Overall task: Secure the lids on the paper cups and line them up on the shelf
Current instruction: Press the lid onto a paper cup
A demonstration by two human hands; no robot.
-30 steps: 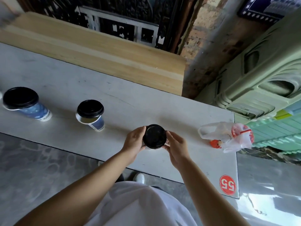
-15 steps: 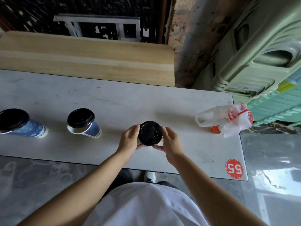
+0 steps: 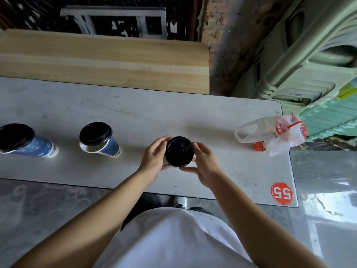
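Both hands are at the near middle of the pale grey stone-look table (image 3: 154,117), closed in around one black round plastic lid (image 3: 179,150). The left hand (image 3: 154,159) wraps the lid's left side, fingers curled over the far edge and thumb tucked under the near edge. That's a closed grip, right on the rim. The right hand (image 3: 204,165) mirrors it from the other side, fingertips (image 3: 195,147) on the right rim, thumb reaching along the near edge. Its grip is closed on the lid too. The paper cup under that lid is almost wholly hidden from up here, so I can't tell how the lid sits on it.

Off to the left, well apart from the hands, a blue-and-white paper cup (image 3: 108,147) stands on the table wearing its own black lid (image 3: 95,133). Farther left, at the frame edge, there's a second blue starry-print paper cup (image 3: 36,147), also black-lidded (image 3: 16,135). The three sit in a rough row along the table.

On the right end lies a crumpled clear plastic bag with red print (image 3: 274,134), a small orange object (image 3: 259,147) touching its near side. A round red "55" sticker (image 3: 284,193) marks the near right corner. A long light wooden board (image 3: 104,60) runs behind the table.
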